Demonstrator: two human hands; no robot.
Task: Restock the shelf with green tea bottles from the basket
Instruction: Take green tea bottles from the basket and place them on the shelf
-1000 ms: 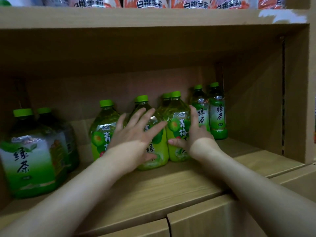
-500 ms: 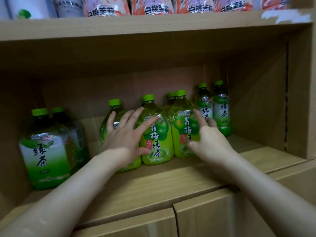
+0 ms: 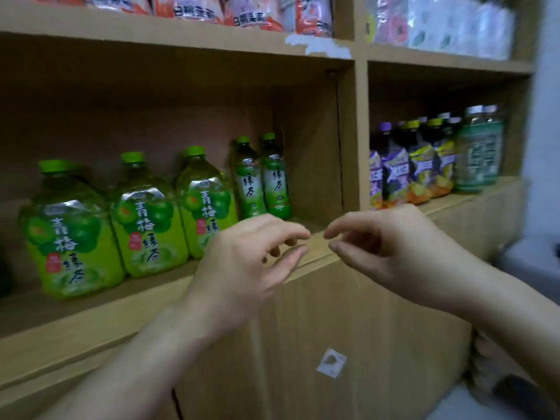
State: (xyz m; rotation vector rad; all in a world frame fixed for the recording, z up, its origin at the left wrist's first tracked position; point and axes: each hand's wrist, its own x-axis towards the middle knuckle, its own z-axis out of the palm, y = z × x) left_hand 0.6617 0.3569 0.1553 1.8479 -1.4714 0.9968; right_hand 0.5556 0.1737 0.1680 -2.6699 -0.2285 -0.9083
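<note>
Three large green plum tea bottles stand in a row on the wooden shelf point(image 3: 91, 310): one on the left point(image 3: 68, 234), one in the middle point(image 3: 145, 216), one on the right point(image 3: 204, 204). Behind them to the right stand two slim green tea bottles point(image 3: 262, 177). My left hand point(image 3: 245, 265) hovers in front of the shelf edge, empty, fingers loosely curled and apart. My right hand point(image 3: 391, 244) is beside it, also empty with fingers apart. Neither hand touches a bottle. The basket is not in view.
A vertical divider point(image 3: 360, 131) separates this bay from the bay on the right, which holds purple and yellow drink bottles point(image 3: 415, 165) and a lidded jar point(image 3: 480, 150). Packaged goods point(image 3: 212, 10) fill the shelf above. Closed cabinet doors point(image 3: 348, 344) lie below.
Both hands have pulled back off the plum tea bottles and out of the shelf, ending empty in front of its edge. The view has swung to the right.
</note>
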